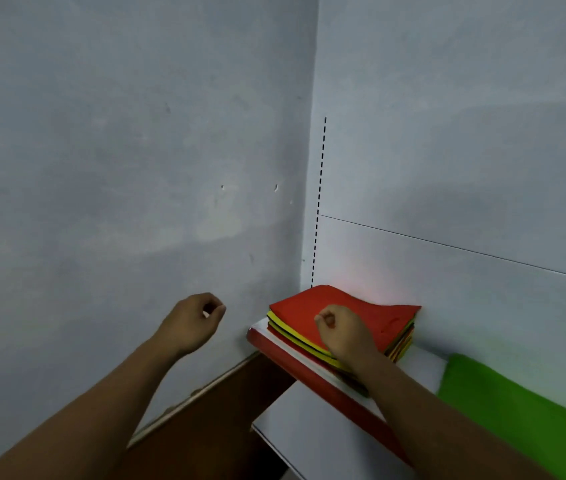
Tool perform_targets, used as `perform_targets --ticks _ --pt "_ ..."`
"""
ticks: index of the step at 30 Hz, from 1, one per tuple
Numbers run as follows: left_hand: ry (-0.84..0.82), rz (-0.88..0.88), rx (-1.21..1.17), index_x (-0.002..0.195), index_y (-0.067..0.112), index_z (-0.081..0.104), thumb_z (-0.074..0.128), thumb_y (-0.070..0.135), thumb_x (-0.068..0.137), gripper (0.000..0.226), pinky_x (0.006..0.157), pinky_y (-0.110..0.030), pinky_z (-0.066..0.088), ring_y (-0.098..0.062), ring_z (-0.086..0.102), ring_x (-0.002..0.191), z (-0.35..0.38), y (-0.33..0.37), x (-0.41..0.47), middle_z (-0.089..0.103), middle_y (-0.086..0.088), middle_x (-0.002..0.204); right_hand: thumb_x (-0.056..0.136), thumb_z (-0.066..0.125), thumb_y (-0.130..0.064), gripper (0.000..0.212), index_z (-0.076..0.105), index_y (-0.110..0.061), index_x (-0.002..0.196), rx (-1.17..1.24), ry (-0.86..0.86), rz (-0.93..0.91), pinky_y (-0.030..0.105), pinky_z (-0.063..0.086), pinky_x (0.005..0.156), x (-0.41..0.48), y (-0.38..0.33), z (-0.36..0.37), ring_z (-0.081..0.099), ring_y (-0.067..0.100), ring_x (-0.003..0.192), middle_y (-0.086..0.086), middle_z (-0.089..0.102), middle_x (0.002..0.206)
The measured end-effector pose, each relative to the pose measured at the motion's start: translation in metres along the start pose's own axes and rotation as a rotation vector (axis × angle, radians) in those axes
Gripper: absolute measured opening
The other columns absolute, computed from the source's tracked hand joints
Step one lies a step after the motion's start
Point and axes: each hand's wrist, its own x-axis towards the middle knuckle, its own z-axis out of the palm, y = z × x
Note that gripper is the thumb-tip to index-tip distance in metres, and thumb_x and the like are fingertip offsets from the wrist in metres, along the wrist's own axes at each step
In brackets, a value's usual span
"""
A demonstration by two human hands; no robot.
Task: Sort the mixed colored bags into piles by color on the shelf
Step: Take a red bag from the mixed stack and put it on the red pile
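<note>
The stack [297, 310] of red and yellow bags sits at the shelf's [274, 348] left end, tight in the corner. The right hand [343, 336] is on top of it, fingers curled — whether they pinch the top red bag, I can't tell. The left hand [193, 320] hangs by the wall, curled, empty. A green pile [516, 403] lies further right.

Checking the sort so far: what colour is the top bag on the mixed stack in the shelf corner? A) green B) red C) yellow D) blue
B: the top bag is red, with yellow edges showing below it; the green pile lies apart to the right.
</note>
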Motion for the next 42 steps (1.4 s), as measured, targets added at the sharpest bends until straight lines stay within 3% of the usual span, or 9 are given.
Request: perform_targets --ticks 7,12,16,21,24,27,33,37,42 --pt "-0.091 0.092 -0.049 0.1 0.026 0.07 0.057 0.034 0.097 0.015 0.081 -0.025 0.048 -0.008 0.062 0.094 0.053 0.031 0.085 0.068 0.011 0.101 0.097 0.054 -0.039 0.021 0.068 -0.024 0.093 -0.106 0.041 0.085 0.035 0.052 0.081 0.047 0.05 -0.023 0.062 0.015 0.088 -0.006 0.066 0.093" --pt "-0.205 0.166 -0.047 0.117 0.021 0.068 0.058 0.03 0.097 0.024 0.087 -0.026 0.049 -0.013 0.062 0.096 0.097 0.044 0.138 0.066 0.003 0.116 0.092 0.06 -0.045 0.021 0.07 -0.028 0.099 -0.174 0.133 0.266 0.035 0.052 0.085 0.046 0.098 -0.047 0.063 0.015 0.094 -0.007 0.068 0.098" --pt "-0.365 0.24 0.066 0.128 0.018 0.064 0.057 0.03 0.097 0.034 0.097 -0.03 0.047 -0.021 0.06 0.112 0.143 0.039 0.166 0.061 -0.004 0.127 0.083 0.069 -0.049 0.02 0.069 -0.031 0.092 -0.229 0.198 0.408 0.028 0.048 0.073 0.032 0.122 -0.055 0.063 0.013 0.082 0.001 0.067 0.094" --pt "-0.464 0.439 0.311 0.119 0.017 0.062 0.054 0.043 0.093 0.037 0.095 -0.036 0.048 -0.026 0.055 0.115 0.187 0.013 0.185 0.06 -0.009 0.124 0.083 0.076 -0.045 0.045 0.06 -0.018 0.116 -0.054 0.262 0.594 0.032 0.054 0.074 0.015 0.115 -0.03 0.066 0.018 0.089 0.003 0.066 0.103" --pt "-0.438 0.516 0.307 0.109 0.017 0.061 0.051 0.043 0.093 0.031 0.094 -0.037 0.048 -0.026 0.053 0.113 0.198 0.005 0.191 0.063 -0.008 0.116 0.083 0.079 -0.037 0.058 0.053 -0.012 0.129 0.123 0.352 0.665 0.042 0.062 0.076 0.013 0.107 -0.013 0.071 0.021 0.084 0.008 0.071 0.104" --pt "-0.454 0.544 0.262 0.106 0.023 0.057 0.049 0.049 0.092 0.03 0.089 -0.039 0.051 -0.023 0.057 0.107 0.2 0.002 0.191 0.061 -0.006 0.109 0.086 0.078 -0.026 0.066 0.045 -0.004 0.139 0.183 0.434 0.758 0.036 0.059 0.065 0.012 0.097 -0.008 0.071 0.027 0.085 0.011 0.068 0.101" --pt "-0.489 0.632 0.21 0.118 0.021 0.055 0.045 0.055 0.093 0.044 0.093 -0.043 0.051 -0.029 0.058 0.11 0.2 0.007 0.186 0.066 -0.009 0.112 0.082 0.077 -0.012 0.019 0.074 0.001 0.095 0.276 0.556 0.876 0.05 0.063 0.068 0.001 0.098 -0.017 0.074 0.032 0.069 0.015 0.075 0.078" --pt "-0.514 0.621 0.095 0.135 0.027 0.047 0.047 0.054 0.094 0.049 0.093 -0.04 0.051 -0.026 0.064 0.108 0.199 0.007 0.181 0.067 -0.005 0.122 0.084 0.074 -0.008 0.013 0.072 0.0 0.094 0.363 0.59 0.869 0.05 0.062 0.073 -0.007 0.093 -0.028 0.074 0.035 0.071 0.017 0.075 0.08" --pt "-0.61 0.506 -0.166 0.134 0.032 0.051 0.051 0.047 0.098 0.039 0.094 -0.036 0.052 -0.015 0.063 0.109 0.195 0.017 0.172 0.064 0.006 0.127 0.085 0.075 -0.012 0.011 0.068 -0.011 0.094 0.351 0.639 0.82 0.05 0.062 0.074 -0.012 0.084 -0.035 0.073 0.035 0.077 0.017 0.074 0.089"
